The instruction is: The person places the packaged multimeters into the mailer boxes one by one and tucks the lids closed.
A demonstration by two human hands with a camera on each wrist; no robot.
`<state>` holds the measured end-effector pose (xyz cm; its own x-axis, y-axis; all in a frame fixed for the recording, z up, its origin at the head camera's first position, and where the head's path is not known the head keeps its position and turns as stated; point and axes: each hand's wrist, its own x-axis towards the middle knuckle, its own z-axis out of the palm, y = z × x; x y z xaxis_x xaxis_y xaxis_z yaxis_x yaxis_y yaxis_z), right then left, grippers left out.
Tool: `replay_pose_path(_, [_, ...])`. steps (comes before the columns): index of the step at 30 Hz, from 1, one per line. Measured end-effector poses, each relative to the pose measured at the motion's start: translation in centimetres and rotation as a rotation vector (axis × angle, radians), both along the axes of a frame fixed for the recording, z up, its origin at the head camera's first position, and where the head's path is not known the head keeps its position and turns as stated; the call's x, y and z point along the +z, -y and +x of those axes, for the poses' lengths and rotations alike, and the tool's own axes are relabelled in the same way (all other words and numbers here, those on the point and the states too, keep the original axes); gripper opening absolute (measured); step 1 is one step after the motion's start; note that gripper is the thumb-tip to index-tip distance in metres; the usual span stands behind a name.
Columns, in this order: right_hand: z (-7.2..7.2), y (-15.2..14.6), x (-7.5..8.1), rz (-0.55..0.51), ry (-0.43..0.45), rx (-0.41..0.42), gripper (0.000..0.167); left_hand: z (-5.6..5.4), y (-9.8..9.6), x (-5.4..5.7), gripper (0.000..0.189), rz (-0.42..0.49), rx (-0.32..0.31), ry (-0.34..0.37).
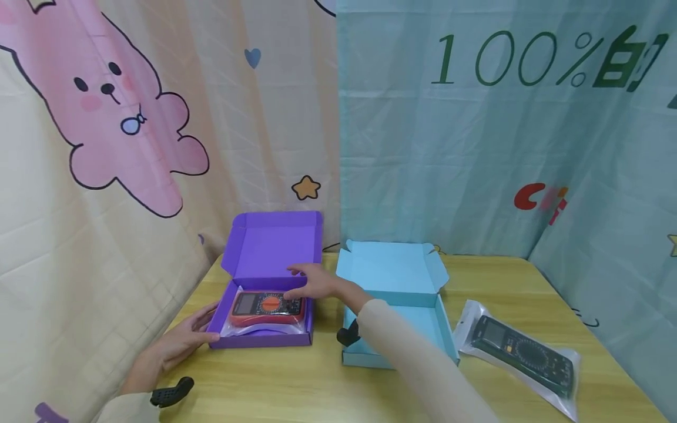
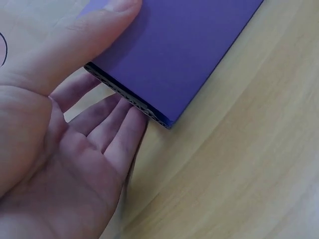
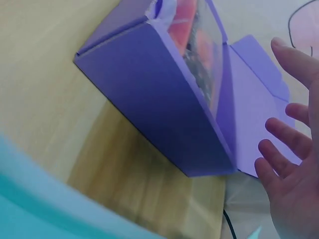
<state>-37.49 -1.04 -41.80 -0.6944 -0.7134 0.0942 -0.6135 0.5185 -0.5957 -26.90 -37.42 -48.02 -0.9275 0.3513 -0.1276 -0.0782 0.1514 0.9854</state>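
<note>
An open purple box stands at the left with its lid raised at the back. Inside lies a red multimeter in a clear plastic bag. My left hand holds the box's front left corner, thumb on the front wall and fingers along the side. In the left wrist view the thumb lies on the purple cardboard. Over the right side of this box hovers my right hand, fingers spread and holding nothing. The right wrist view shows the hand apart from the box wall.
A light blue box stands open right of the purple one, partly hidden by my right forearm. A black multimeter in a clear bag lies on the wooden table at the right. Printed curtains hang behind.
</note>
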Motion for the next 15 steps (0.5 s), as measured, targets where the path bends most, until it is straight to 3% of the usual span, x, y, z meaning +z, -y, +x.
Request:
replay_pose_path(7, [-0.4, -2.5, 1.7, -0.052, 0.01, -0.123, 0.081, -0.4, 0.3, 0.6, 0.084, 0.006, -0.021, -0.056])
replay_pose_path(11, [-0.9, -3.5, 2.3, -0.072, -0.003, -0.157, 0.08, -1.0, 0.7, 1.3, 0.076, 0.033, 0.059, -0.086])
replay_pose_path(15, [-1.6, -4.4, 2.6, -0.123, 0.014, -0.167, 0.08, -1.9, 0.7, 2.7, 0.071, 0.002, 0.169, -0.124])
